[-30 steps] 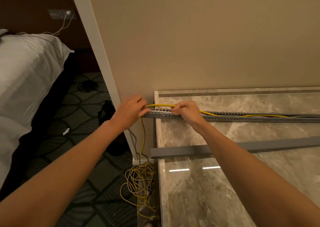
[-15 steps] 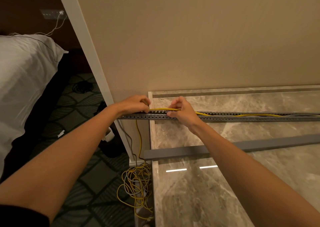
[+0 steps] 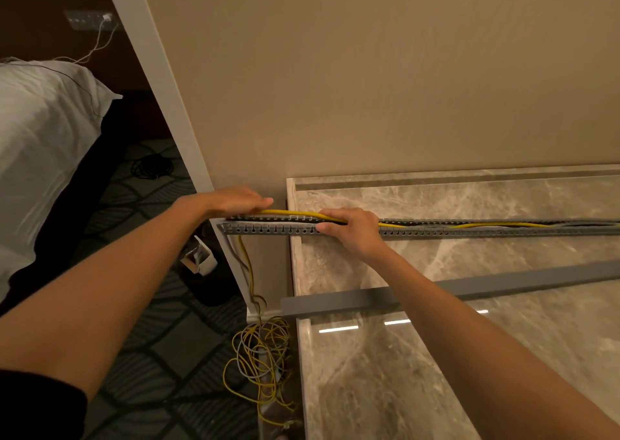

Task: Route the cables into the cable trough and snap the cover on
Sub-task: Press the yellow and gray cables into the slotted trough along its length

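A grey slotted cable trough (image 3: 469, 230) lies along the marble counter, its left end jutting past the counter edge. A yellow cable (image 3: 292, 213) runs inside it and arches up between my hands. My left hand (image 3: 238, 199) lies flat over the trough's left end, fingers together, pressing on the cable. My right hand (image 3: 352, 228) grips the trough and cable, thumb on the front wall. The grey cover strip (image 3: 503, 283) lies loose on the counter nearer to me, passing under my right forearm.
Yellow and grey cable slack (image 3: 261, 352) hangs from the trough's left end into a tangle on the patterned carpet. The marble counter (image 3: 503, 355) meets a beige wall (image 3: 369, 87). A bed with a white pillow (image 3: 40, 144) stands at left.
My left hand has flattened out over the trough's end. The trough's left end sticks further past the counter edge. The yellow cable lies lower in the trough. The view shifted.
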Tool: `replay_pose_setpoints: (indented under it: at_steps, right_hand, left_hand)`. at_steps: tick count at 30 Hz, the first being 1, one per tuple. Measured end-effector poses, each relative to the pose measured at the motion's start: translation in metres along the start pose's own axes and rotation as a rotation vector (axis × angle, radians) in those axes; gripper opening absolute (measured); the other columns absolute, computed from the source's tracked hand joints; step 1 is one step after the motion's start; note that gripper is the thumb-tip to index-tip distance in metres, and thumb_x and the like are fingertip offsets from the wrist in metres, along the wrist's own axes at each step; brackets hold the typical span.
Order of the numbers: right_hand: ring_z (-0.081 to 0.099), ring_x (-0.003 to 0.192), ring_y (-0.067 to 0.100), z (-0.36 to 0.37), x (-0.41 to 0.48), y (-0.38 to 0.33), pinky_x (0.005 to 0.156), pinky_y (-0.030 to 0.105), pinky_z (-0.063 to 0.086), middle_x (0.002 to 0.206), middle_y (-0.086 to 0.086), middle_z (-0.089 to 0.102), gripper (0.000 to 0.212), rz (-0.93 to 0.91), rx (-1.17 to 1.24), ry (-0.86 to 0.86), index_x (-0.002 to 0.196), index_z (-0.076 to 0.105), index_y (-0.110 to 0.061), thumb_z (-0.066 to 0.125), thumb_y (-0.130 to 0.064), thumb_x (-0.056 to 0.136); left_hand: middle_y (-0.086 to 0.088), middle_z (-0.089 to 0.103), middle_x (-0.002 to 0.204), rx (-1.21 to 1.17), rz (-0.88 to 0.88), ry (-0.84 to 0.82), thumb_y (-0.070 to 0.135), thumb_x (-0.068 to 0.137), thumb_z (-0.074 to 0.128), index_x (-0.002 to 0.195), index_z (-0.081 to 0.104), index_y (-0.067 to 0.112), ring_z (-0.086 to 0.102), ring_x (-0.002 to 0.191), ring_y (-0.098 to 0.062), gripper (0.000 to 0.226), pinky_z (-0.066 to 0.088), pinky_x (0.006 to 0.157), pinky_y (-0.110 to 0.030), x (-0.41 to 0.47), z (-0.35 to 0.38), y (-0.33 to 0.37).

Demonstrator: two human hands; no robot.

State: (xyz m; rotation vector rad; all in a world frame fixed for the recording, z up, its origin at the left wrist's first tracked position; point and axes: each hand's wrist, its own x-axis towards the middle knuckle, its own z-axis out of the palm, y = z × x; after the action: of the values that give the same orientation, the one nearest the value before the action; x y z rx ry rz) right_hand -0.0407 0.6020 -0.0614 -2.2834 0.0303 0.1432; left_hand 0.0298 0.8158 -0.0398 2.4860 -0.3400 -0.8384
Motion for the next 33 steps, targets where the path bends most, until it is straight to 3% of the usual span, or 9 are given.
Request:
replay_pose_setpoints:
  at_steps: [1,3,7,10,18,25,29,31,33]
  right_hand:
    - [0.052,0.103,0.016,0.002,-0.001,-0.001,0.080,0.022,0.014,0.109,0.005,0.071,0.028,-0.018,-0.007,0.008,0.113,0.068,-0.020,0.060,-0.029,0.088]
    - [0.048,0.091,0.011,0.003,-0.002,-0.001,0.075,0.022,0.012,0.101,0.009,0.072,0.026,-0.028,0.007,0.029,0.110,0.070,-0.019,0.059,-0.028,0.088]
    - [0.050,0.093,0.011,0.005,0.000,-0.003,0.102,0.036,0.028,0.100,0.009,0.074,0.025,-0.006,0.061,0.078,0.109,0.070,-0.017,0.062,-0.024,0.086]
    - [0.052,0.093,0.010,0.006,0.001,-0.003,0.107,0.047,0.034,0.098,0.008,0.075,0.025,0.009,0.089,0.089,0.109,0.070,-0.016,0.064,-0.022,0.086]
    - [0.047,0.122,0.023,0.005,0.004,-0.004,0.112,0.043,0.030,0.110,0.002,0.073,0.023,0.140,0.184,0.065,0.106,0.072,-0.019,0.065,-0.025,0.085]
    - [0.053,0.117,0.019,0.000,0.004,-0.008,0.110,0.040,0.030,0.115,0.001,0.071,0.027,0.103,0.045,0.024,0.108,0.071,-0.018,0.054,-0.030,0.092]
    - [0.051,0.112,0.019,-0.004,0.006,-0.008,0.110,0.042,0.032,0.095,-0.004,0.067,0.026,0.142,0.020,-0.052,0.109,0.070,-0.021,0.054,-0.032,0.091]
    - [0.047,0.122,0.021,-0.005,0.007,-0.007,0.112,0.044,0.030,0.108,0.000,0.068,0.025,0.171,0.037,-0.081,0.108,0.070,-0.021,0.055,-0.031,0.091]
    - [0.044,0.127,0.023,-0.007,0.010,-0.006,0.113,0.045,0.029,0.122,0.001,0.065,0.024,0.192,0.060,-0.109,0.107,0.070,-0.020,0.057,-0.030,0.090]
  left_hand:
    - [0.002,0.046,0.064,-0.010,0.024,0.102,0.034,0.101,0.035,0.060,0.047,0.022,0.042,0.059,-0.010,0.044,0.034,0.060,-0.023,-0.001,-0.001,-0.007]
    - [0.001,0.036,0.055,-0.076,0.068,0.294,0.029,0.099,0.043,0.052,0.040,0.020,0.033,0.051,-0.012,0.048,0.028,0.054,-0.025,-0.004,0.002,-0.015]
    - [0.002,0.033,0.049,-0.178,0.144,0.675,0.022,0.093,0.056,0.050,0.036,0.018,0.030,0.047,-0.011,0.048,0.027,0.050,-0.021,-0.013,0.015,-0.028]
    - [0.004,0.037,0.050,-0.117,0.153,0.790,0.024,0.089,0.062,0.050,0.035,0.021,0.033,0.047,-0.010,0.048,0.029,0.050,-0.020,-0.019,0.021,-0.035]
    - [0.007,0.040,0.056,0.049,0.115,0.676,0.028,0.086,0.063,0.054,0.033,0.025,0.036,0.053,-0.010,0.044,0.028,0.048,-0.019,-0.032,0.025,-0.023]
    - [0.004,0.044,0.069,0.289,0.020,0.556,0.036,0.083,0.065,0.055,0.035,0.021,0.042,0.068,-0.015,0.044,0.031,0.052,-0.020,-0.040,0.022,-0.009]
    - [-0.008,0.058,0.104,0.357,0.023,0.495,0.024,0.086,0.065,0.090,0.060,0.011,0.053,0.094,-0.022,0.014,0.039,0.075,-0.029,-0.038,0.021,0.012]
    - [-0.010,0.064,0.112,0.293,0.026,0.422,0.018,0.088,0.064,0.105,0.065,0.008,0.057,0.102,-0.023,0.020,0.044,0.081,-0.031,-0.034,0.022,0.021]
    - [-0.014,0.068,0.110,0.192,0.013,0.361,0.017,0.089,0.063,0.106,0.068,0.005,0.060,0.094,-0.021,0.022,0.045,0.079,-0.031,-0.028,0.024,0.026]
